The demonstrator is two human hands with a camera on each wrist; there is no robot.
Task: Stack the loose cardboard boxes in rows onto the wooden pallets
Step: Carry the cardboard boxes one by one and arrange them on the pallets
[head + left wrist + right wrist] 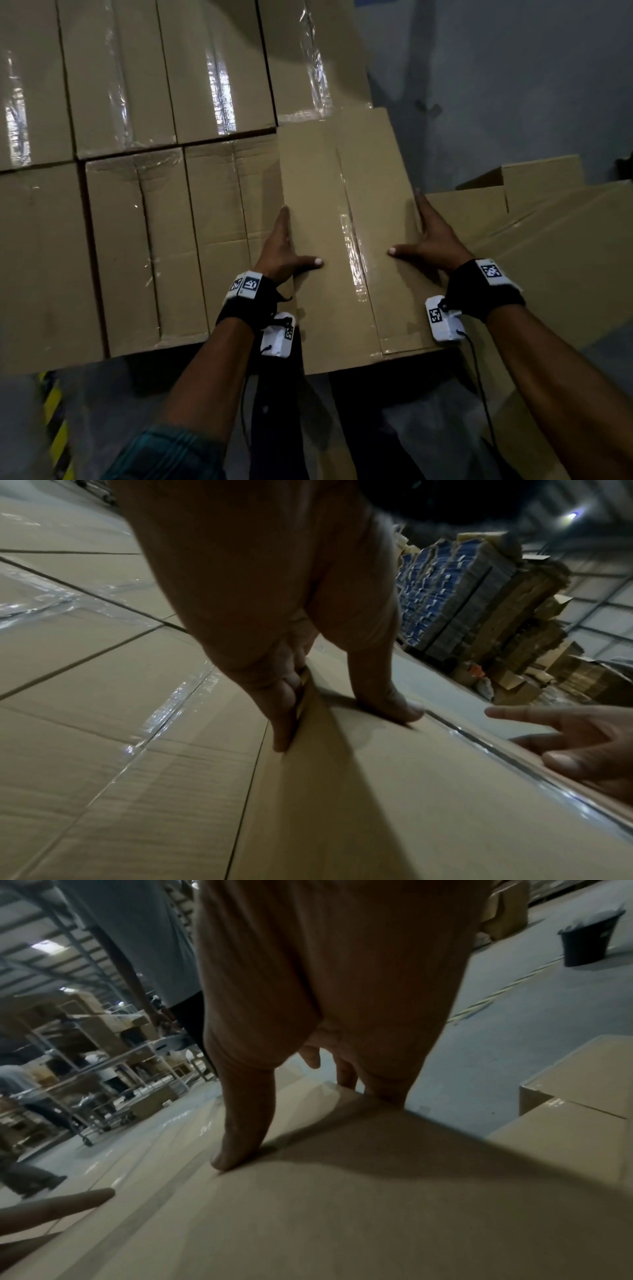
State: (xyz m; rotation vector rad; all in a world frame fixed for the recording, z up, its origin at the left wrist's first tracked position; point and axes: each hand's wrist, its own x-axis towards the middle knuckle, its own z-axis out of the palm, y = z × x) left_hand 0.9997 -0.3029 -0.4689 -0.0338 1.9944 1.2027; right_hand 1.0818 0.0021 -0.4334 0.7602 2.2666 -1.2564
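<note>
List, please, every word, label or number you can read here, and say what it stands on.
Readable words or numbers: none.
On the marker tags of the wrist bands: black-and-white code squares only, no letters.
On the taped box: plain cardboard, no print.
On the blue cartons: printing too blurred to read.

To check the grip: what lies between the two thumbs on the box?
Only the clear tape along the seam of the box, between left hand and right hand; the head view shows it.
</note>
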